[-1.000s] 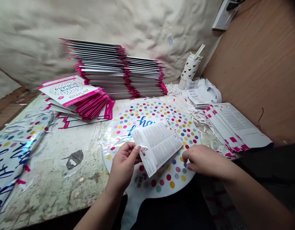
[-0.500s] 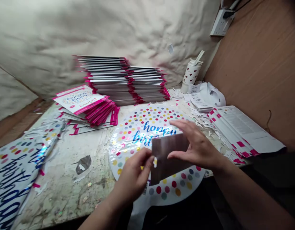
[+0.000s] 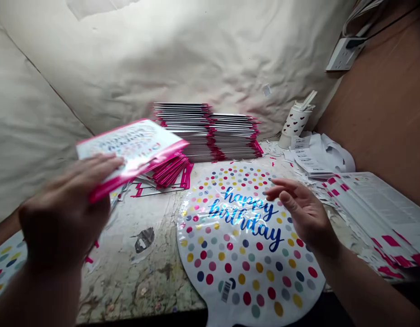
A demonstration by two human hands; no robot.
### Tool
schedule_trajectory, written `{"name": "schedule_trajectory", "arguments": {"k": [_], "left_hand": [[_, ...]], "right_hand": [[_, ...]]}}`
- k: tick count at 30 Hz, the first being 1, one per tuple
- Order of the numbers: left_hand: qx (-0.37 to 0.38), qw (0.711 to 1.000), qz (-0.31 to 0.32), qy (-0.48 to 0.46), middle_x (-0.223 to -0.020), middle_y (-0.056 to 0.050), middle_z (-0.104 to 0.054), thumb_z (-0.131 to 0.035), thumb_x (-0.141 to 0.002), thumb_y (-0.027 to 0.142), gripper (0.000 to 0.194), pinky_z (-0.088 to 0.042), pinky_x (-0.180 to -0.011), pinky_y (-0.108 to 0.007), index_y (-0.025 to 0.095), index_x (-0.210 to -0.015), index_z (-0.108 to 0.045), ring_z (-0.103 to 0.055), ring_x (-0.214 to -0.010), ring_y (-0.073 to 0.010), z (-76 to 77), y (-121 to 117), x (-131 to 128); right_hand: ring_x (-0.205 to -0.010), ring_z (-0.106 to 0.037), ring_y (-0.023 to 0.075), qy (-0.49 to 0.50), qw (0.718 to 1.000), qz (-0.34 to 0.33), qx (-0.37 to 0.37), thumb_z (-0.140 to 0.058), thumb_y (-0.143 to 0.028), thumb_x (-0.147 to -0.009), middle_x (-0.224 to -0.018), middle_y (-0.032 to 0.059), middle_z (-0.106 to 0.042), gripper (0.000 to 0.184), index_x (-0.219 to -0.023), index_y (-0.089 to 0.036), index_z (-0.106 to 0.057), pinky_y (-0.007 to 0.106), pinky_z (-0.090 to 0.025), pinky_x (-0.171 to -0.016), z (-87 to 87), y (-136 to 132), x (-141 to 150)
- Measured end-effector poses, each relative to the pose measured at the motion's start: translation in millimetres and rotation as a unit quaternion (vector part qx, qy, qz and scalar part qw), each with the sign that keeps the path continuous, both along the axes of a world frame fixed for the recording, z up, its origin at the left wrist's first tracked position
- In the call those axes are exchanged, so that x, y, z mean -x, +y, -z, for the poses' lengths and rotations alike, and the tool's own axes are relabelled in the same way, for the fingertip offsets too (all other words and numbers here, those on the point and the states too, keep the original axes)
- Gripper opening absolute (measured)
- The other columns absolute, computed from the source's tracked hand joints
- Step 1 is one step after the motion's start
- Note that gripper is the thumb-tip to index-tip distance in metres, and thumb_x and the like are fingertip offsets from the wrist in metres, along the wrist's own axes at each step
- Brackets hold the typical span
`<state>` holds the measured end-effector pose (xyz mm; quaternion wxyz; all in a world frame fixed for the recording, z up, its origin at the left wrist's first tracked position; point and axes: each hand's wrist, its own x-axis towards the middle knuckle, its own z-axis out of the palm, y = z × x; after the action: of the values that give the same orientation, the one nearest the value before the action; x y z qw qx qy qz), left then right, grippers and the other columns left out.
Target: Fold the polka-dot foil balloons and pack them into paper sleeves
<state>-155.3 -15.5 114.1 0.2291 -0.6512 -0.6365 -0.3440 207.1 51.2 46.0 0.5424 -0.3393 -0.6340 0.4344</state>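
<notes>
The left hand (image 3: 65,211) grips a pink-edged card (image 3: 131,152) at the left of the frame. The right hand (image 3: 303,211) hovers open over a foil balloon (image 3: 244,268)

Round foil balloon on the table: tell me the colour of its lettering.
The happy birthday lettering on the foil balloon is shiny metallic blue, shown best in the head view.

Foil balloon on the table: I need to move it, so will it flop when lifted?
Probably yes: the foil balloon lies flat and thin, so it looks light and floppy. Its glossy face may also slide easily across the table.
</notes>
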Motion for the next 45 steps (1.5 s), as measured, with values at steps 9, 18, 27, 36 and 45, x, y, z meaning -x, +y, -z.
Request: {"name": "schedule_trajectory", "arguments": {"k": [9, 18, 27, 36, 45], "left_hand": [[0.277, 0.955, -0.026, 0.107, -0.128, -0.02, -0.052, -0.034, -0.081, 0.003, 0.044, -0.038, -0.093, -0.053, 0.004, -0.121, -0.052, -0.048, -0.118, -0.0308, 21.0, 121.6, 76.4], [0.279, 0.877, 0.364, 0.145, -0.109, -0.002, -0.067, -0.052, -0.078, 0.044, 0.041, -0.05, -0.084, -0.027, 0.023, -0.112, -0.06, -0.062, -0.094, -0.0179, 105.3, -16.6, -130.9], [0.384, 0.822, 0.418, -0.05, -0.069, -0.005, -0.063, -0.045, -0.079, 0.009, 0.021, -0.045, -0.056, -0.024, 0.016, -0.074, -0.064, -0.058, -0.064, -0.016, 140.8, -59.0, -162.8], [0.617, 0.687, 0.269, -0.272, -0.061, 0.001, -0.057, -0.046, -0.08, 0.04, 0.026, -0.037, -0.051, -0.021, 0.019, -0.069, -0.054, -0.054, -0.058, -0.0142, 111.8, -0.7, -169.8], [0.352, 0.916, 0.166, 0.103, -0.125, -0.01, -0.055, -0.043, -0.082, 0.029, 0.047, -0.042, -0.091, -0.046, 0.024, -0.129, -0.041, -0.055, -0.108, -0.0299, 89.2, -27.6, -58.2]], "right_hand": [[-0.09, -0.061, 0.0178, -0.142, 0.989, 0.025, 0.023, -0.056, -0.033, -0.085, -0.1, 0.0055, -0.063, 0.028, -0.111, -0.023, -0.058, 0.035, -0.051, -0.083, 31.7, -3.1, -11.3], [-0.089, -0.061, 0.0175, -0.278, 0.957, -0.05, 0.067, -0.051, -0.027, -0.085, -0.1, 0.0073, -0.065, 0.023, -0.104, -0.019, -0.061, 0.033, -0.051, -0.081, 74.0, -21.9, -12.1], [-0.083, -0.062, 0.0147, -0.33, 0.922, -0.2, 0.037, -0.056, -0.023, -0.082, -0.088, 0.0047, -0.068, 0.017, -0.092, -0.018, -0.069, 0.027, -0.047, -0.079, 66.0, -35.7, -20.7], [-0.069, -0.059, 0.0143, -0.465, 0.83, -0.304, 0.045, -0.05, -0.043, -0.085, -0.079, 0.0032, -0.066, 0.031, -0.087, -0.017, -0.067, 0.022, -0.039, -0.059, 41.3, -44.8, -7.7], [-0.064, -0.056, 0.0129, -0.38, 0.919, -0.099, 0.037, -0.043, -0.018, -0.085, -0.069, 0.0026, -0.061, 0.018, -0.077, -0.017, -0.058, 0.023, -0.043, -0.06, 43.1, -61.4, -16.0]]}}
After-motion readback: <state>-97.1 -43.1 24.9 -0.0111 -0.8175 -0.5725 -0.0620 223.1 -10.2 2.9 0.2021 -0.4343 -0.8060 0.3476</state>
